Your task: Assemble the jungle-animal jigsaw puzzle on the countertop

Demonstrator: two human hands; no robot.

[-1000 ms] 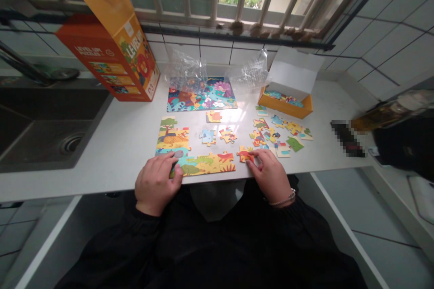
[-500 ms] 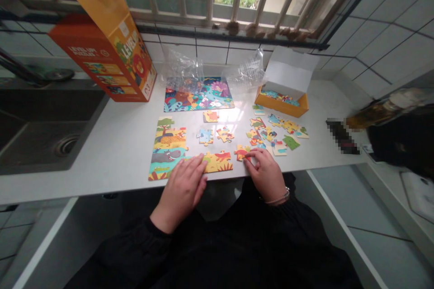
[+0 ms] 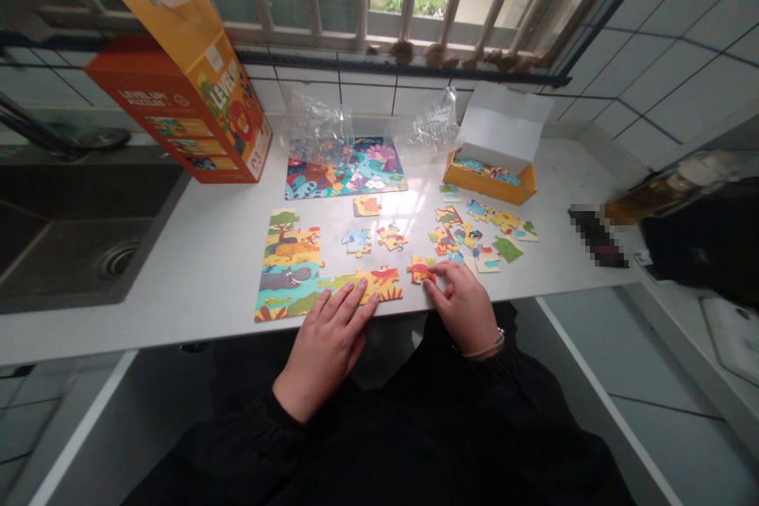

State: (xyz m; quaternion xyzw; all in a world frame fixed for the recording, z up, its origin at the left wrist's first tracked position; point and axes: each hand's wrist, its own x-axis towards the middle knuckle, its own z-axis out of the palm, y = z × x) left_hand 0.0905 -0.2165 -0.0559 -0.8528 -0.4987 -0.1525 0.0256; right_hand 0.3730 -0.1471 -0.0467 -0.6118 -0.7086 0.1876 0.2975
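Note:
My left hand (image 3: 329,340) lies with its fingers stretched over the lower row of a partly joined animal puzzle (image 3: 288,277), which shows a tree, a leopard and a hippo. Between thumb and fingers, my right hand (image 3: 462,300) grips a red and yellow puzzle piece (image 3: 420,269) on the counter. A small gap parts this piece from the right end of the joined row. Above the row lie a blue puzzle piece (image 3: 356,240), an orange and white piece (image 3: 392,236) and a yellow piece (image 3: 367,206), all loose.
Several loose pieces (image 3: 471,234) are scattered at the right, below an open yellow box (image 3: 492,183) holding more. A finished dark puzzle (image 3: 356,178) lies behind, with clear plastic bags (image 3: 320,126) by it. A tall orange box (image 3: 195,118) stands near the sink (image 3: 77,229).
My left hand has slid slightly right and down along the row, its fingers more spread. The joined puzzle sits a little further left and lower in view. My right hand keeps its piece.

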